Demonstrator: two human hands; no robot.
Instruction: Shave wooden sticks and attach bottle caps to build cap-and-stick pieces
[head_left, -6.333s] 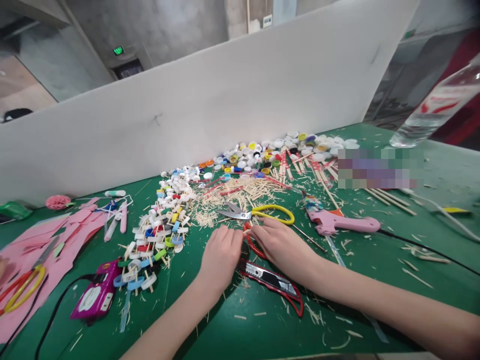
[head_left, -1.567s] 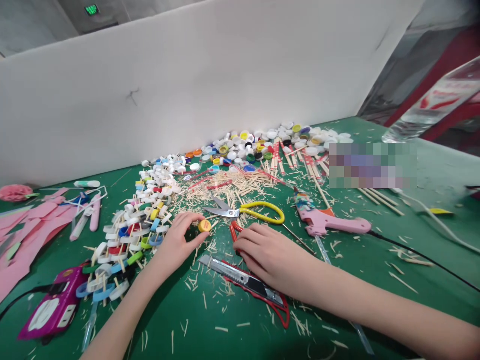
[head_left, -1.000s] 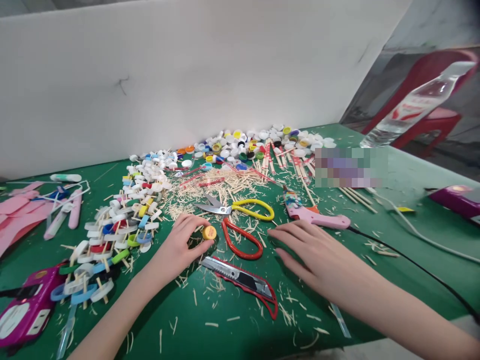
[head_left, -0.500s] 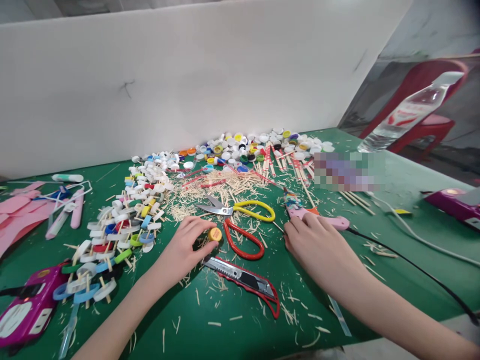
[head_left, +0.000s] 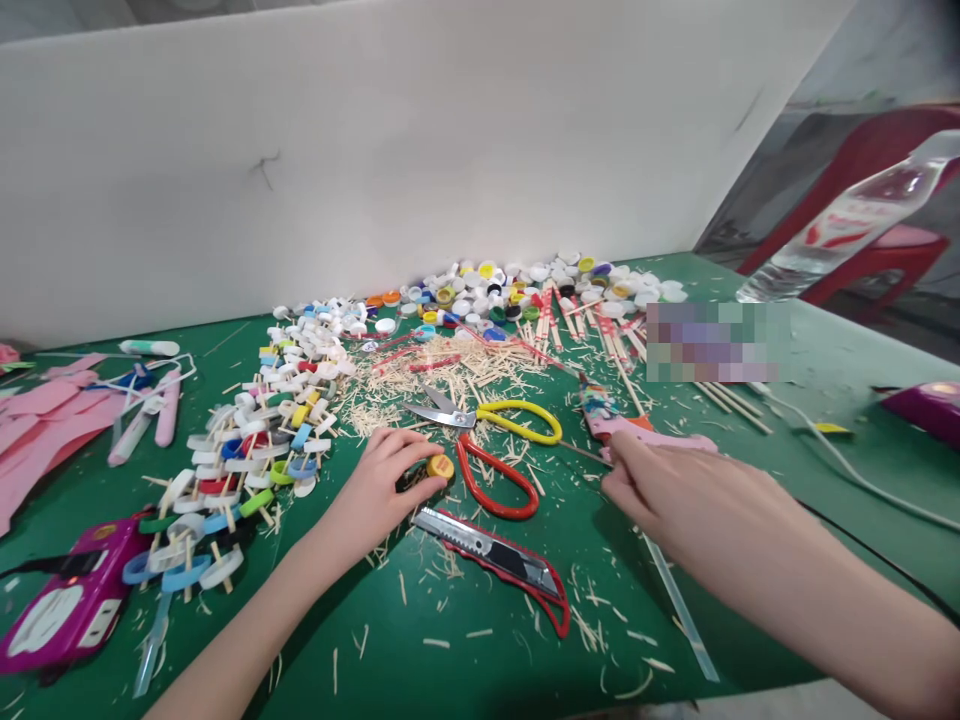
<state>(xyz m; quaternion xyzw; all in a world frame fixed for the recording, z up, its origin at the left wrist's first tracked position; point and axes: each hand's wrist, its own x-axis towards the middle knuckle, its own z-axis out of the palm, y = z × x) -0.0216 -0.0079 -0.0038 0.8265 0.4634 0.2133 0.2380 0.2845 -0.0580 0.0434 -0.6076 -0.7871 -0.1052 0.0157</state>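
Note:
My left hand (head_left: 386,490) pinches a small yellow bottle cap (head_left: 440,467) between thumb and fingertips, above the green table. At the right, my right hand (head_left: 645,485) is closed, its fingers curled down around the end of a thin metal rod (head_left: 581,453); the rest of the rod is hidden. Just behind that hand lies a pink glue gun (head_left: 675,437) with a colourful nozzle end. Between the hands are scissors (head_left: 466,418) with one yellow and one red handle, blades spread. A red-framed box cutter (head_left: 487,550) lies nearer to me.
Bottle caps joined with wooden sticks (head_left: 247,465) are heaped at the left, loose caps (head_left: 487,290) along the white board (head_left: 375,150). Wood shavings (head_left: 420,375) cover the middle. A purple device (head_left: 71,600) sits front left, a water bottle (head_left: 847,225) far right, a clear strip (head_left: 682,610) front right.
My right hand has shifted right along the rod and off the glue gun, fingers now more curled. The left hand still holds the yellow cap. The view has swung slightly left.

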